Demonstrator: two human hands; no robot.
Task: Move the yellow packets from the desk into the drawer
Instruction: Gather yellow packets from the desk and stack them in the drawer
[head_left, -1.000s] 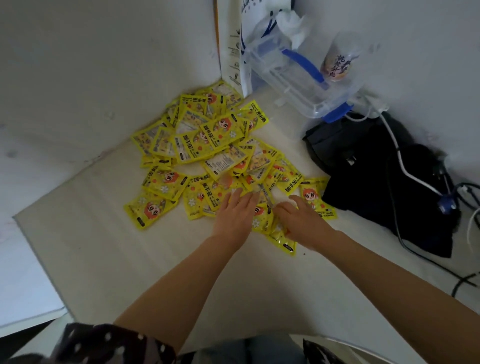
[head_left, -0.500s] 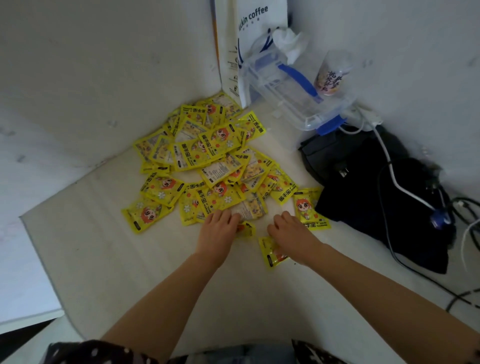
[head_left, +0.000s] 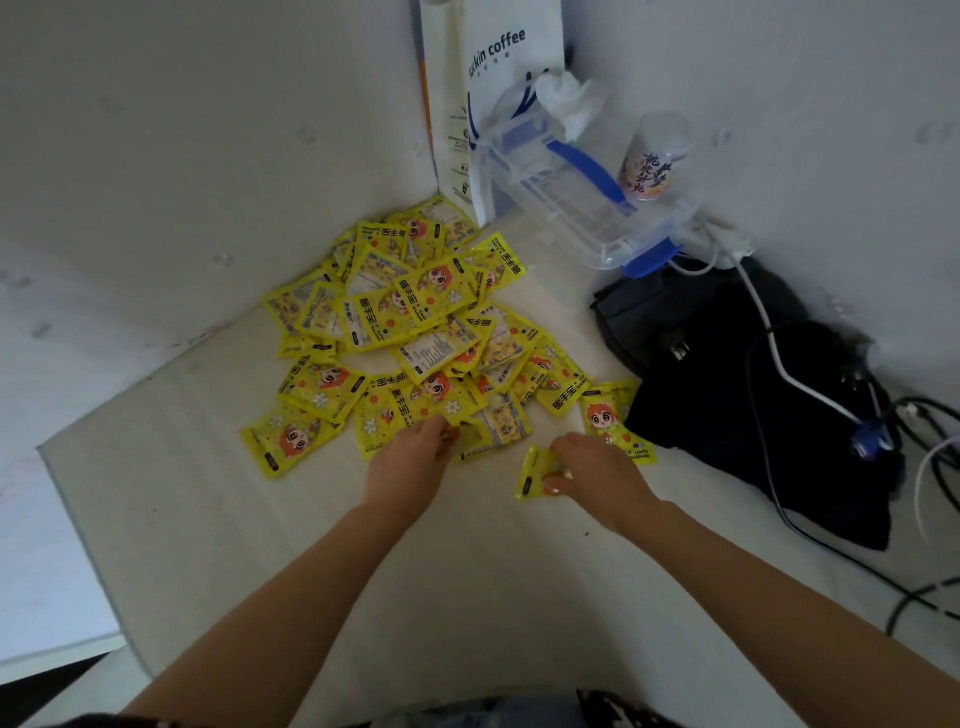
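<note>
A: Where are your hands?

B: Your left hand (head_left: 410, 462) sits mid-frame at the near edge of the pile (head_left: 415, 322). Its fingers curl down onto the bottom packets, fingertips touching them. I cannot tell if anything is actually gripped.

A: And the right?

B: Your right hand (head_left: 597, 475) is just right of centre, palm down, with its fingertips (head_left: 553, 486) pressing on a single packet (head_left: 535, 473). That packet lies flat on the desk (head_left: 311, 545), apart from the pile. It looks pinned, not lifted.

A: Any other strays?

B: One packet (head_left: 608, 415) lies just above your right hand, next to the black bag (head_left: 727, 374), touching or nearly so. Another stray (head_left: 285, 439) sits at the pile's lower left, overlapped by its neighbour.

A: What about the rest of the packets?

B: They are all heaped centre to upper centre, running back into the wall corner, overlapping with faces mixed up and down.

A: Do you see the drawer?

B: It isn't in frame.

A: What else is there?

B: A paper coffee bag (head_left: 493, 93) stands upright at top centre. A clear box (head_left: 582, 197) with blue clips sits to its right, tilted, with a tissue (head_left: 566, 98) on top. A cup (head_left: 654, 156) is beside the box. A white cable (head_left: 769, 332) runs over the black bag, and dark cables (head_left: 930, 467) lie at the right edge.
</note>
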